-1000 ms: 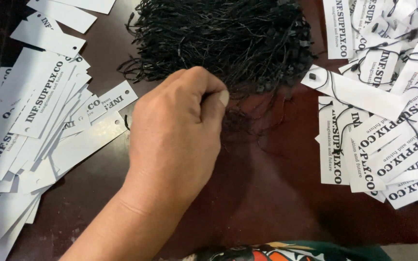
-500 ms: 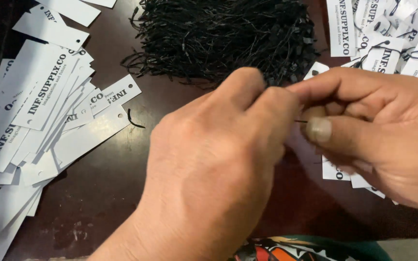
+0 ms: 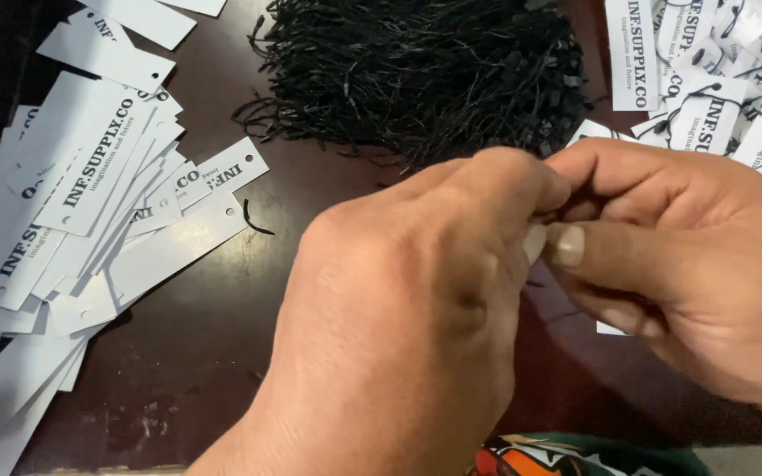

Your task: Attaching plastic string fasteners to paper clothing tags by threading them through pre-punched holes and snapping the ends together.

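Observation:
My left hand (image 3: 399,308) fills the middle of the view, fingers curled, thumb and forefinger pinched together. My right hand (image 3: 690,256) meets it from the right, and the fingertips of both hands touch. They pinch a thin black string (image 3: 566,314), which is mostly hidden by the fingers. A white paper tag (image 3: 610,328) lies under my right hand with only its corner showing. Behind the hands is a big pile of black strings (image 3: 416,70).
A fanned heap of white printed tags (image 3: 81,203) covers the left of the dark brown table (image 3: 222,353). More white tags (image 3: 716,79) with strings lie at the back right. One short black string piece (image 3: 253,220) lies loose beside the left heap.
My right hand came in from the far right edge and joined my left hand. My left hand lifted off the table, and its fingertips now meet the right hand's.

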